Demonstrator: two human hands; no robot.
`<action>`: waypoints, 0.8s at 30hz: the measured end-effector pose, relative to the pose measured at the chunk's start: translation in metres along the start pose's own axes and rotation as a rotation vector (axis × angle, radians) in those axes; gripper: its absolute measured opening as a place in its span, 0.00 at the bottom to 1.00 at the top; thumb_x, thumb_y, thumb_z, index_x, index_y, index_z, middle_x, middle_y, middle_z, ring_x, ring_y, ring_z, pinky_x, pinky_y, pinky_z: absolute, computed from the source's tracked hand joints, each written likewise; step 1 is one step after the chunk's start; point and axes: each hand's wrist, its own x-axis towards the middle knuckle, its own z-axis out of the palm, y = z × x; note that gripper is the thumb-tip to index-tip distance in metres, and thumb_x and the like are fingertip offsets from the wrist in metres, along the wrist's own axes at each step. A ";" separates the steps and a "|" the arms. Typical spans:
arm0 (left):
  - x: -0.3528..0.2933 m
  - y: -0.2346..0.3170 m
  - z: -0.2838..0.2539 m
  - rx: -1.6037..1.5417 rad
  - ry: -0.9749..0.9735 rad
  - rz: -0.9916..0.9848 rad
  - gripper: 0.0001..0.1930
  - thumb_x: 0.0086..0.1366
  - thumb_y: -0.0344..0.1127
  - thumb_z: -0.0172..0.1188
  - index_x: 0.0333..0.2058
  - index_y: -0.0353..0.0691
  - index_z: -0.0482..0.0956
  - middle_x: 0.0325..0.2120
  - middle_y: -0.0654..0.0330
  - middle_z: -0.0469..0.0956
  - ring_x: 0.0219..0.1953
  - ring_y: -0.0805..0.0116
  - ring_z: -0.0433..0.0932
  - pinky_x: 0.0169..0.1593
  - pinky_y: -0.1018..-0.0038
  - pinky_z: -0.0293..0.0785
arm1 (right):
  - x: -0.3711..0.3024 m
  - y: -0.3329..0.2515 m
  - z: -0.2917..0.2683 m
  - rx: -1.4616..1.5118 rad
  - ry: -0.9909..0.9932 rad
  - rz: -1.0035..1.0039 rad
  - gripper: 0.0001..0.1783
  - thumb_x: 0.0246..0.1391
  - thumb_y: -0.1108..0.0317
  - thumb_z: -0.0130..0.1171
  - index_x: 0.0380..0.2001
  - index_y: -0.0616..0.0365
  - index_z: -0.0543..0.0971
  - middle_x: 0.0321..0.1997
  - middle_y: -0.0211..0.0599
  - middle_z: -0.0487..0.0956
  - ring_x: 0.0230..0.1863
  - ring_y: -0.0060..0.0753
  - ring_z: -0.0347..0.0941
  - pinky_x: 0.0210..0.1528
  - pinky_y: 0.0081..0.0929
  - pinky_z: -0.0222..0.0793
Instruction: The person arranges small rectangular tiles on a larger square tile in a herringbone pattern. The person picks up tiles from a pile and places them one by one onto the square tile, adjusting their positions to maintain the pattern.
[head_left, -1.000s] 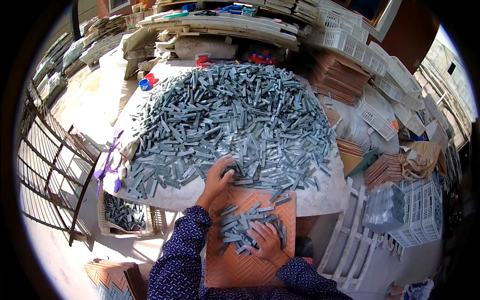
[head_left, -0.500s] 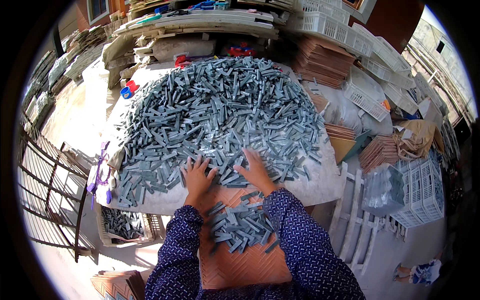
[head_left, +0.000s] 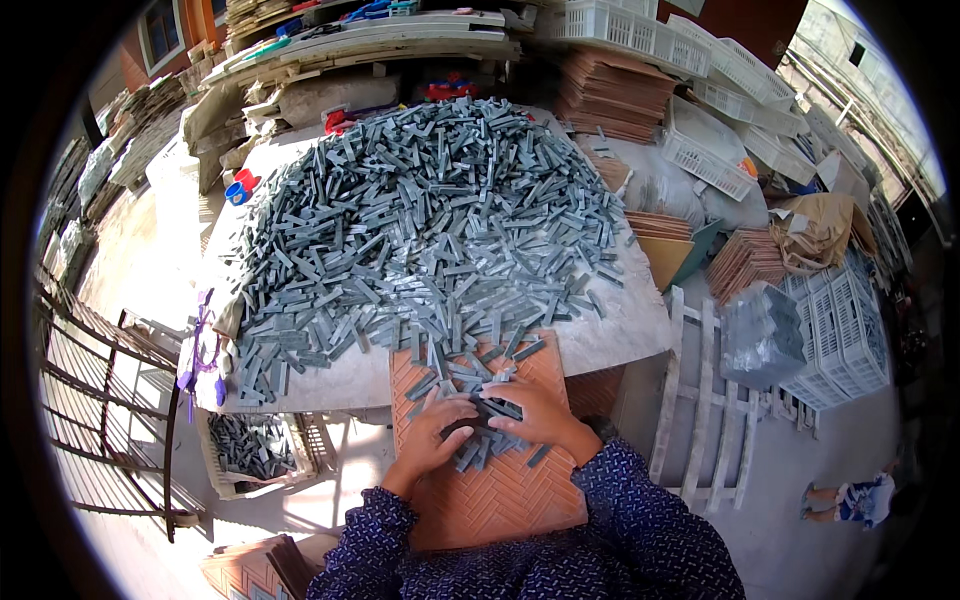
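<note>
An orange board with herringbone grooves (head_left: 505,505) lies in front of me, its far end over the table edge. Loose grey stone strips (head_left: 475,455) are heaped on its upper part. My left hand (head_left: 438,430) curls around the left side of this small heap, fingers bent inward. From the right, my right hand (head_left: 535,412) closes over more strips, with dark strips showing between thumb and fingers. Both hands touch the strips, and some fingertips are hidden among them. Just beyond, a large pile of the same strips (head_left: 430,210) covers much of the table.
Below the table's left side stands a crate of strips (head_left: 215,455), beside a curved metal railing (head_left: 105,400). More herringbone boards (head_left: 250,570) lean at lower left. On the right are a white slatted rack (head_left: 690,400), white plastic crates (head_left: 835,345) and stacked brown boards (head_left: 615,95).
Both hands have come back from the edge of the big pile onto the board, closing around the small heap. The board's far end now shows over the table edge.
</note>
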 end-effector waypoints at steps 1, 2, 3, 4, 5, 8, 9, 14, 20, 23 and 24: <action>-0.018 0.003 -0.001 0.074 0.042 0.008 0.13 0.57 0.38 0.60 0.40 0.40 0.79 0.46 0.55 0.76 0.55 0.53 0.70 0.66 0.51 0.46 | -0.023 -0.001 -0.003 0.025 0.076 0.028 0.24 0.49 0.61 0.64 0.48 0.58 0.74 0.53 0.47 0.74 0.54 0.47 0.70 0.56 0.37 0.64; -0.032 0.004 -0.001 0.150 0.080 0.022 0.15 0.56 0.37 0.60 0.43 0.41 0.78 0.49 0.54 0.75 0.58 0.53 0.68 0.66 0.50 0.46 | -0.044 -0.002 -0.004 0.047 0.159 0.056 0.27 0.50 0.59 0.64 0.52 0.57 0.73 0.56 0.47 0.73 0.55 0.47 0.70 0.58 0.36 0.63; -0.048 0.001 0.002 0.179 0.122 -0.014 0.19 0.56 0.38 0.60 0.46 0.41 0.76 0.51 0.54 0.73 0.59 0.52 0.66 0.66 0.51 0.46 | -0.063 0.002 0.000 0.051 0.217 0.082 0.28 0.50 0.58 0.64 0.53 0.57 0.72 0.58 0.47 0.71 0.57 0.48 0.68 0.59 0.37 0.61; -0.062 -0.002 0.006 0.207 0.164 -0.050 0.22 0.56 0.38 0.61 0.50 0.41 0.74 0.54 0.53 0.70 0.61 0.52 0.63 0.66 0.51 0.46 | -0.080 0.009 0.007 0.054 0.275 0.109 0.29 0.50 0.57 0.63 0.55 0.56 0.71 0.60 0.47 0.69 0.59 0.48 0.67 0.60 0.38 0.60; -0.069 0.001 0.007 0.245 0.208 -0.086 0.26 0.55 0.39 0.61 0.53 0.41 0.72 0.56 0.52 0.68 0.62 0.51 0.61 0.66 0.51 0.45 | -0.088 0.011 0.012 0.063 0.333 0.130 0.30 0.51 0.56 0.63 0.56 0.55 0.70 0.62 0.47 0.67 0.60 0.48 0.65 0.61 0.38 0.59; -0.062 0.009 0.019 0.447 0.037 -0.048 0.33 0.56 0.41 0.61 0.60 0.41 0.64 0.59 0.51 0.64 0.64 0.51 0.58 0.66 0.52 0.43 | -0.082 0.012 0.036 -0.216 0.328 0.056 0.32 0.52 0.55 0.62 0.58 0.55 0.68 0.66 0.47 0.62 0.64 0.52 0.59 0.64 0.42 0.55; -0.059 0.002 0.027 0.526 -0.014 -0.076 0.39 0.55 0.42 0.61 0.64 0.40 0.56 0.62 0.51 0.60 0.66 0.52 0.53 0.66 0.49 0.41 | -0.075 0.006 0.043 -0.254 0.209 0.148 0.33 0.52 0.56 0.62 0.59 0.57 0.67 0.67 0.46 0.60 0.67 0.52 0.53 0.65 0.45 0.52; 0.009 -0.004 0.027 0.668 0.037 -0.127 0.32 0.62 0.42 0.54 0.64 0.46 0.57 0.65 0.56 0.56 0.67 0.54 0.52 0.63 0.40 0.39 | -0.021 0.025 0.061 -0.291 0.250 -0.103 0.34 0.51 0.59 0.61 0.60 0.54 0.65 0.64 0.47 0.62 0.66 0.56 0.53 0.66 0.48 0.51; 0.062 -0.041 0.015 0.686 0.062 -0.189 0.27 0.65 0.40 0.49 0.63 0.48 0.59 0.65 0.56 0.55 0.68 0.55 0.51 0.62 0.36 0.37 | 0.055 0.039 0.045 -0.336 0.296 -0.063 0.32 0.52 0.58 0.60 0.59 0.54 0.66 0.61 0.53 0.65 0.64 0.61 0.54 0.64 0.49 0.52; 0.036 -0.044 0.018 0.577 -0.022 -0.157 0.27 0.65 0.40 0.49 0.62 0.46 0.60 0.66 0.56 0.54 0.68 0.57 0.52 0.64 0.38 0.36 | 0.034 0.031 0.053 -0.460 0.221 -0.057 0.32 0.53 0.54 0.58 0.60 0.52 0.66 0.61 0.57 0.64 0.65 0.63 0.53 0.65 0.49 0.50; 0.019 -0.033 0.014 0.561 -0.072 -0.176 0.27 0.66 0.41 0.49 0.63 0.46 0.60 0.66 0.56 0.53 0.68 0.60 0.52 0.64 0.39 0.36 | 0.020 0.021 0.054 -0.409 0.203 -0.100 0.33 0.52 0.55 0.59 0.59 0.55 0.66 0.61 0.54 0.65 0.65 0.61 0.53 0.65 0.49 0.50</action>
